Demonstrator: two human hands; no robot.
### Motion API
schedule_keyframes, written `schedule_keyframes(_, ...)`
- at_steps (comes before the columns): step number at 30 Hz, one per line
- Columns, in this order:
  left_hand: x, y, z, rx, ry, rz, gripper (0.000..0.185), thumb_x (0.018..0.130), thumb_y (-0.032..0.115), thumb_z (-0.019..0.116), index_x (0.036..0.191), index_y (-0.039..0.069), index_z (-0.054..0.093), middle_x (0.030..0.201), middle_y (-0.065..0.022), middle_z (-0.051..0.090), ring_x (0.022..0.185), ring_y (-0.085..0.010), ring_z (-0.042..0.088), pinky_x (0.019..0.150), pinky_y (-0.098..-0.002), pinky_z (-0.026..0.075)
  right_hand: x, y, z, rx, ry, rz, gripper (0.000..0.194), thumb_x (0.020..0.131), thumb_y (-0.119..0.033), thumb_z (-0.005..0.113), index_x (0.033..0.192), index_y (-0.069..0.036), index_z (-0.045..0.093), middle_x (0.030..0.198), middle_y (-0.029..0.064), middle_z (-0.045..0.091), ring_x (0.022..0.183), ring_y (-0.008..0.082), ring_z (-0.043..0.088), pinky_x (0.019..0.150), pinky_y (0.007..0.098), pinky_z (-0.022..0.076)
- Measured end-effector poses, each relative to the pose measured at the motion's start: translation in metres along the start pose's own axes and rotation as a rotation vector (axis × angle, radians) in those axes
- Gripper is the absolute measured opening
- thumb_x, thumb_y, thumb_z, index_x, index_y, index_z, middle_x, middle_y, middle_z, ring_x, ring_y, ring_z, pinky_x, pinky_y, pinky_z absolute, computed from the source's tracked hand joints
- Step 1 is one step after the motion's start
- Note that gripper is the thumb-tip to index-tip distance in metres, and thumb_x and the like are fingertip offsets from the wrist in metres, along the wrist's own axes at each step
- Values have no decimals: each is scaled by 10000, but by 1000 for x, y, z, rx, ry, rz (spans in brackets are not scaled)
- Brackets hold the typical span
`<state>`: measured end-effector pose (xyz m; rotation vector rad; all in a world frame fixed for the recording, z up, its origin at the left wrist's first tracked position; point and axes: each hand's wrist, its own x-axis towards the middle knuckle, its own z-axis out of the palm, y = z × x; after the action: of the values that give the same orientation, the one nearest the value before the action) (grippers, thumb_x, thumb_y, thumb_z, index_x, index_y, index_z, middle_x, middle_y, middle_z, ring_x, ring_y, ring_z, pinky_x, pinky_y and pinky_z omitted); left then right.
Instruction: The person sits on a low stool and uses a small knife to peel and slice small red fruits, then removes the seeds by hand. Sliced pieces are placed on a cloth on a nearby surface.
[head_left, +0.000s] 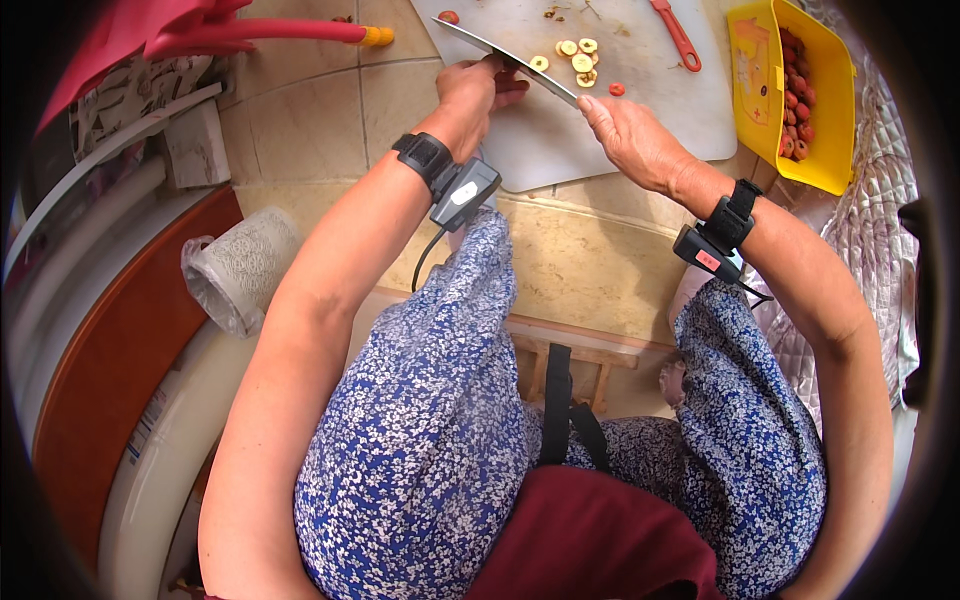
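My right hand (634, 139) grips a kitchen knife (517, 61) by its handle, which the fist hides. The blade slants up and left over a white cutting board (600, 157). At the board's left side, my left hand (476, 86) is bent with its fingertips behind the blade. Whether those fingers hold anything is hidden. Several pale round fruit slices (582, 63) lie beyond the blade, and one slice (538, 63) sits close to its edge. Two small red fruit end pieces (616, 89) (448, 16) rest apart on the board.
A yellow plastic container (829, 142) of red hawthorn-like fruits (796, 112) stands right of the board. A red-handled tool (679, 37) lies on the board. To the left are a pink plastic object (202, 34) and a bag-lined waste bin (247, 262) on the tiled floor (300, 112).
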<state>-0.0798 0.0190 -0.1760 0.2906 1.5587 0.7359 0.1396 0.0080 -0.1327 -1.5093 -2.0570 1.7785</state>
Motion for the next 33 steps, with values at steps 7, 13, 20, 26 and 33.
schedule_keyframes(7, 2, 2, -2, -26, 29, 2, 203, 983, 108, 517, 1082, -45, 606, 976, -125, 665, 871, -245, 673, 816, -351, 578, 10, -3, 6, 16, 64, -87, 593, 1045, -449, 289, 797, 35, 525, 686, 241, 528, 690, 433, 509, 713, 485, 430)
schedule_keyframes(13, -3, 1, -2, -22, 18, 58, 177, 966, 78, 539, 1078, -41, 608, 1004, -128, 669, 879, -234, 674, 825, -347, 578, 22, -8, 7, -61, 45, -101, 619, 1042, -443, 294, 747, 41, 542, 676, 251, 551, 674, 444, 518, 711, 499, 423)
schedule_keyframes(20, -6, 6, 0, 37, 67, 98, 181, 956, 78, 558, 1083, -39, 611, 1002, -123, 670, 848, -226, 676, 786, -341, 583, 23, -13, 5, -102, 82, -86, 587, 1033, -433, 319, 794, 32, 586, 736, 269, 594, 737, 464, 558, 730, 494, 449)
schedule_keyframes(26, 0, 15, 4, 70, 64, 142, 201, 953, 90, 569, 1091, -50, 611, 990, -133, 680, 831, -233, 680, 750, -344, 591, 30, -13, -1, -142, 109, -96, 580, 1033, -444, 308, 835, 19, 593, 752, 256, 609, 773, 471, 570, 729, 498, 464)
schedule_keyframes(33, 1, 12, 1, 100, -2, 114, 226, 950, 93, 581, 1083, -88, 602, 1018, -144, 680, 848, -239, 684, 773, -340, 595, 23, -11, -8, -44, 19, -42, 614, 1043, -463, 262, 825, 32, 553, 717, 238, 575, 742, 433, 574, 727, 481, 447)
